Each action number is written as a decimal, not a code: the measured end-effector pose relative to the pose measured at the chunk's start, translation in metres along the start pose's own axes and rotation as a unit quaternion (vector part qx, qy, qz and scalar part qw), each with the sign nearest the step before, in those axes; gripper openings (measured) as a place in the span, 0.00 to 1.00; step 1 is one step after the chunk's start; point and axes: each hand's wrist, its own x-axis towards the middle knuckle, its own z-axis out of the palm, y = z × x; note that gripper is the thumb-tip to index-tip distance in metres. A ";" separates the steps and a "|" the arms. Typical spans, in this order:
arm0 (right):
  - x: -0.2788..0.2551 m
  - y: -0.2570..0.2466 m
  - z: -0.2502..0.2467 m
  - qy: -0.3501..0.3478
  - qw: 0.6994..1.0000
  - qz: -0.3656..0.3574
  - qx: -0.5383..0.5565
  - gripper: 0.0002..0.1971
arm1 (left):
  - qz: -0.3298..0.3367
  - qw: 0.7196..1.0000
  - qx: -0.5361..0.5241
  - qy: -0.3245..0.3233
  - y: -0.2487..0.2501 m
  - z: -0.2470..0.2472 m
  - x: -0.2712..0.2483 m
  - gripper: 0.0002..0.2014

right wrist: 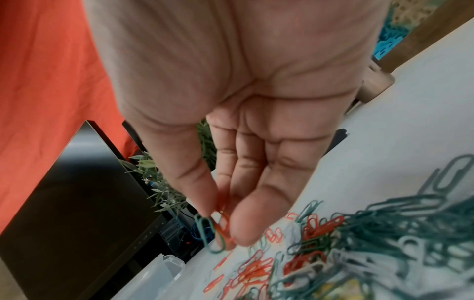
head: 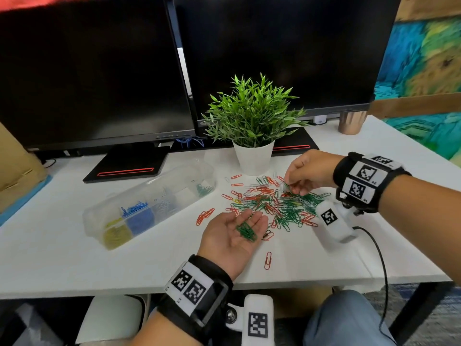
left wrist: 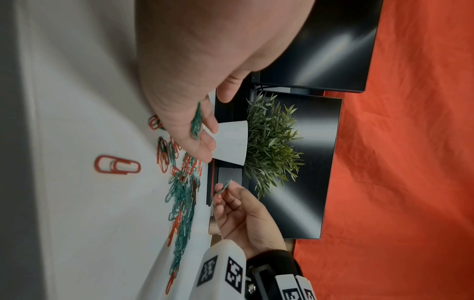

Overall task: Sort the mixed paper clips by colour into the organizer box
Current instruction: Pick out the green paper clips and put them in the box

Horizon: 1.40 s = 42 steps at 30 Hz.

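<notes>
Organizer box (head: 149, 203) left of pile: yellow, blue, white, a few green filed. Mixed pile (head: 274, 203) on desk is mostly green and red, so roughly half left. Left hand (head: 234, 233) flat, palm up, cradling green clips (head: 245, 231). Right hand (head: 306, 173) pinches a green clip (right wrist: 205, 231) with a red one caught alongside.

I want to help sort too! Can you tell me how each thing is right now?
Clear plastic organizer box: open, with yellow, blue, white and green clips in separate compartments.
Left hand: palm up, cradling green paper clips.
Right hand: pinching a green clip over the pile.
Mixed clip pile: unsorted on the white desk.
Two black monitors: dark.
</notes>
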 end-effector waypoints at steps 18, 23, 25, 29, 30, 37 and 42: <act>0.000 -0.008 -0.005 0.035 0.976 0.004 -0.213 0.05 | -0.026 1.000 0.009 -0.012 -0.010 0.020 0.011 0.08; 0.000 0.014 -0.009 0.054 0.932 0.060 -0.354 0.12 | -0.004 1.000 0.021 -0.013 -0.011 0.016 0.014 0.11; 0.002 0.020 -0.004 0.061 0.936 0.058 -0.343 0.13 | -0.003 1.000 0.020 -0.014 -0.013 0.015 0.013 0.10; 0.006 0.026 -0.001 0.064 0.947 0.046 -0.312 0.10 | -0.010 1.000 0.019 -0.021 -0.014 0.015 0.009 0.08; 0.007 0.027 -0.003 0.063 0.950 0.045 -0.301 0.10 | -0.011 1.000 0.017 -0.020 -0.014 0.015 0.009 0.09; 0.000 0.017 -0.008 -0.003 0.996 0.012 -0.089 0.05 | -0.015 1.000 0.012 -0.009 -0.015 0.014 0.016 0.15; -0.009 0.000 0.010 -0.088 0.996 -0.015 -0.012 0.04 | -0.030 0.999 0.014 -0.007 -0.020 0.023 0.019 0.14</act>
